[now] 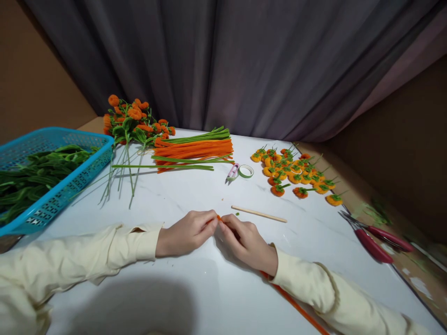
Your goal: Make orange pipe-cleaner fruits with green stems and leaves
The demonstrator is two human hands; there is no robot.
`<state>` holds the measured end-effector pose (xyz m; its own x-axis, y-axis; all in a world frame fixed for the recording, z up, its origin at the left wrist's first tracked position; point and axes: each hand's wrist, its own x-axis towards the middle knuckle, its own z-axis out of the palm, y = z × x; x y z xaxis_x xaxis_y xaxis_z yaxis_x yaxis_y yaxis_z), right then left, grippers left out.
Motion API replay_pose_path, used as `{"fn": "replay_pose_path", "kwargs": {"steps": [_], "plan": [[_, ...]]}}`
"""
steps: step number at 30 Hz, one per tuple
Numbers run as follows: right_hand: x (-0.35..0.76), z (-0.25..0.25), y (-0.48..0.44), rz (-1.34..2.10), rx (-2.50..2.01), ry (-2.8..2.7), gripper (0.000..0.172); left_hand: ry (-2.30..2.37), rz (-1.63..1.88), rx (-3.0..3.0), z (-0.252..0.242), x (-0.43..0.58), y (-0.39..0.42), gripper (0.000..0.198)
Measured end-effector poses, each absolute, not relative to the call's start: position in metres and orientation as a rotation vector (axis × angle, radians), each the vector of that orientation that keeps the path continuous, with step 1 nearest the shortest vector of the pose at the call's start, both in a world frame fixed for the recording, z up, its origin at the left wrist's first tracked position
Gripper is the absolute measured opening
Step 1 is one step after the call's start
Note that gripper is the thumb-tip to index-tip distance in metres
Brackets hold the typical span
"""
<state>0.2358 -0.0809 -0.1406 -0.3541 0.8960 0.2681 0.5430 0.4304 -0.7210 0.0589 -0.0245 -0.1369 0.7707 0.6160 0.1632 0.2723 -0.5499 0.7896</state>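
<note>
In the head view, my left hand (190,233) and my right hand (248,239) meet over the white table. Both pinch a bit of orange pipe cleaner (219,217) between thumb and fingers, and most of it is hidden by the fingertips. An orange length (296,304) comes out from under my right wrist and trails toward the bottom right; whether it is the same piece, I cannot tell. Just beyond my right hand lie a thin wooden stick (259,214) and a tiny green scrap (237,214).
Orange and green pipe cleaners (195,150) lie at the back, beside finished flowers (134,114). A blue basket (56,197) of green leaves stands left. Small snips (232,172), a tape roll (246,171), flower heads (296,170) and red-handled pliers (372,244) lie toward the right.
</note>
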Motion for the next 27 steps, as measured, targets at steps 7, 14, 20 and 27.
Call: {"fn": "replay_pose_path", "kwargs": {"steps": [7,14,20,27], "plan": [[0.2361,-0.1412,-0.0822,0.665,-1.221,-2.054,0.015,0.674,0.543,2.138,-0.1353,0.0594,-0.0247,0.027],[0.2363,-0.1440,-0.0817,0.647,-1.223,-2.067,0.016,0.712,0.527,2.113,-0.1341,0.0592,-0.0254,0.030],[0.2349,-0.1423,-0.0823,0.635,-1.222,-2.072,0.015,0.691,0.514,2.162,-0.1344,0.0595,-0.0257,0.030],[0.2354,-0.1430,-0.0826,0.616,-1.212,-2.107,0.014,0.673,0.512,2.319,-0.1363,0.0590,-0.0273,0.028]]}}
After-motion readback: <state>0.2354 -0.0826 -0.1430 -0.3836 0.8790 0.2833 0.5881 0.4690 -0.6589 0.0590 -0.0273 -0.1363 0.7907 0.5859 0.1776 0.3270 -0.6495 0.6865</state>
